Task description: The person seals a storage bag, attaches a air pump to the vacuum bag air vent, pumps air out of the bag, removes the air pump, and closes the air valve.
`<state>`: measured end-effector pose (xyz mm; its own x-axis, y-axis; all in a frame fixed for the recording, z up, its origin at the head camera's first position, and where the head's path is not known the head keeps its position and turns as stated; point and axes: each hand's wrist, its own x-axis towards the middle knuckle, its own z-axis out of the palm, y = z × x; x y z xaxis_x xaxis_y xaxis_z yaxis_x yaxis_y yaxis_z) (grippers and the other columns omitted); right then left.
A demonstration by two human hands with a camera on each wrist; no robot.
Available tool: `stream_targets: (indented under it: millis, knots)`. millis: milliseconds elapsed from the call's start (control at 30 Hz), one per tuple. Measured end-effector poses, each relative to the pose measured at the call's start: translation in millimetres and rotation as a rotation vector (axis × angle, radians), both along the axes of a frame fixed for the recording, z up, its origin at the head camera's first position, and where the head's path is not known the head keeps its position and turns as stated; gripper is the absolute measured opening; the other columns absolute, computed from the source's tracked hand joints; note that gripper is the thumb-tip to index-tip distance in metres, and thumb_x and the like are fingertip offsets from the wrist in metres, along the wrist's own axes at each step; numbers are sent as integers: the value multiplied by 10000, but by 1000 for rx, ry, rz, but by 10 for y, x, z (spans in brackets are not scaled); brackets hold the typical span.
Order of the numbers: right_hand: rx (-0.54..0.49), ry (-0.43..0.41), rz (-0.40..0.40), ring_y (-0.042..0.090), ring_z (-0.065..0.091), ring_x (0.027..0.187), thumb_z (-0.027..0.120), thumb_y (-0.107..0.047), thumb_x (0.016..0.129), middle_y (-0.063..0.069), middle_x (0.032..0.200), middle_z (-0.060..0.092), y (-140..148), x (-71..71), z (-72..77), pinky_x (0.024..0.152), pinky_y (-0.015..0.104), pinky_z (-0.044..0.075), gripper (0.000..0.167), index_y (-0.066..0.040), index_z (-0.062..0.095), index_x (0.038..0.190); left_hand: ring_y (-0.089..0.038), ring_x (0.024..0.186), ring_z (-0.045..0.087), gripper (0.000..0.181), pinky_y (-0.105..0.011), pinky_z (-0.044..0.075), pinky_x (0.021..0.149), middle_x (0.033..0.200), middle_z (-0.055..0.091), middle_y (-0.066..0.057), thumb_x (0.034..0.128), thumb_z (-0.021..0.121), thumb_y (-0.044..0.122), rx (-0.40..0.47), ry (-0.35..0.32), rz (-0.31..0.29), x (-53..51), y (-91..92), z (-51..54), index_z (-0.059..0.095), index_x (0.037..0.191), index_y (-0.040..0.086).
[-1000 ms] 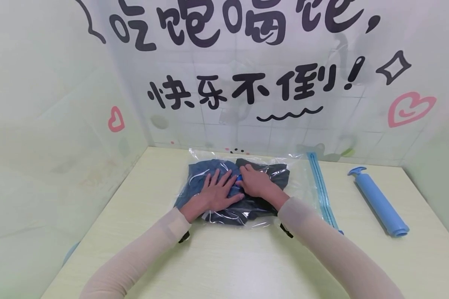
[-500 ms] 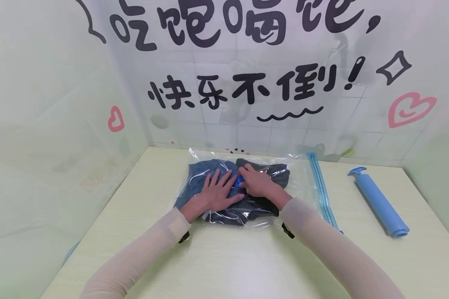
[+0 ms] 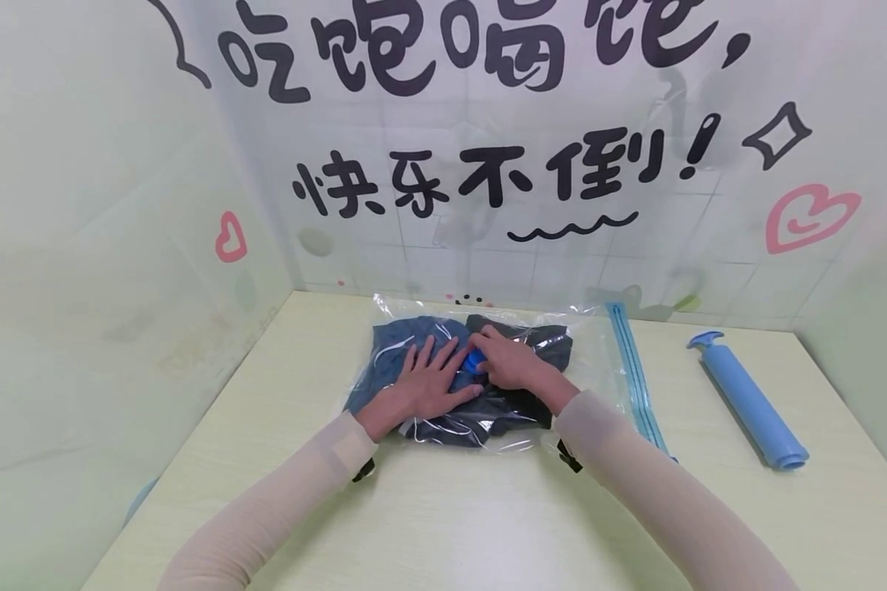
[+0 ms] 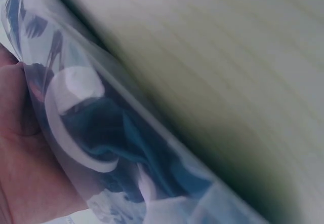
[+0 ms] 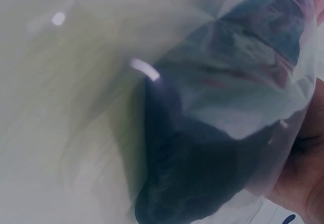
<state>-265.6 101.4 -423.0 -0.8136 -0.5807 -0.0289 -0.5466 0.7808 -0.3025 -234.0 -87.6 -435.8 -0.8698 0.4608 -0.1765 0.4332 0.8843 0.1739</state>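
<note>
A clear vacuum storage bag (image 3: 595,369) lies flat with folded clothes inside: a blue garment (image 3: 393,345) on the left and a dark garment (image 3: 554,341) on the right. My left hand (image 3: 429,387) rests on the bag with its fingers spread. Beside its fingertips, my right hand (image 3: 508,361) holds the bag's round blue valve cap (image 3: 474,361) with curled fingers; they partly hide it. In the left wrist view, shiny plastic film (image 4: 116,133) lies against the hand. Through the film, the right wrist view shows dark cloth (image 5: 202,173).
A blue zip strip (image 3: 633,369) closes off the bag's right edge. Farther right lies a blue hand pump (image 3: 754,402) with a T-shaped handle. The pale wooden table (image 3: 473,525) meets a printed wall covering (image 3: 458,263) at the back.
My right hand has shifted slightly, and more of the blue valve cap shows between the hands. My left hand stays in place on the bag.
</note>
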Motion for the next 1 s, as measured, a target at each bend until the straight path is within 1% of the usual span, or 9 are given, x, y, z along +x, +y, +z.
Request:
stream_targets:
  millis: [133,267,333,433,533,600,733,867,1000]
  knots:
    - [-18,-12,13,262,616,967,648,-60,986,102,1186,476,14,5,4,749,420,548,271,-85,584,1248,-407,1516,-29,832,-603,7,1168,1694,81,-57,1013,355,687,3,-4,-1,-4,0,-3,121,1654,211]
    - [-72,-59,-3,286,607,976,628,-55,989,110,1190,487,33,4,7,819,455,529,285,-78,589,1270,-405,1515,-35,833,-601,5,1169,1695,71,-55,1016,343,687,2,-6,-4,-6,-2,-5,116,1654,202]
    - [-104,-87,-17,306,608,983,624,-85,996,124,1202,492,41,2,8,847,479,518,288,-72,590,1281,-406,1515,-43,838,-601,1,1168,1696,60,-53,1017,340,686,-2,-10,-4,-4,-3,1,113,1653,191]
    - [-125,-112,-39,325,611,990,631,-185,1014,143,1237,487,39,3,3,869,508,507,311,-66,586,1298,-411,1513,-52,844,-607,-9,1165,1696,57,-57,1019,350,678,-2,-14,-5,-16,-9,-14,125,1651,166]
    - [-134,-116,-63,323,608,994,642,-279,1020,149,1256,478,25,6,-9,875,533,501,349,-60,582,1287,-400,1511,-84,858,-601,-35,1162,1699,27,-44,1015,340,690,-7,-30,0,-53,-16,-54,104,1651,165]
    - [-140,-118,-85,319,608,991,644,-311,1021,144,1254,475,15,8,-19,880,551,493,359,-60,577,1270,-394,1511,-98,865,-601,-49,1159,1699,18,-38,1011,337,697,1,-37,3,-73,-21,-79,101,1650,164]
    - [-143,-122,-123,312,613,983,636,-339,1024,137,1223,478,-8,17,-32,891,574,478,369,-47,561,1238,-383,1509,-117,878,-603,-64,1155,1698,5,-23,1002,341,711,14,-51,11,-86,-25,-89,97,1649,169]
    - [-132,-114,-160,311,610,961,614,-374,1031,144,1184,482,-32,30,-34,870,571,482,418,-21,536,1240,-365,1509,-132,875,-590,-73,1158,1697,-9,-12,1001,336,715,8,-57,15,-83,-21,-91,98,1649,178]
    - [-126,-99,-190,335,604,974,608,-346,1038,158,1174,476,-49,36,-41,867,580,481,402,-5,512,1228,-373,1512,-113,862,-585,-58,1163,1699,7,-20,1006,331,707,1,-49,13,-75,-12,-93,119,1650,173]
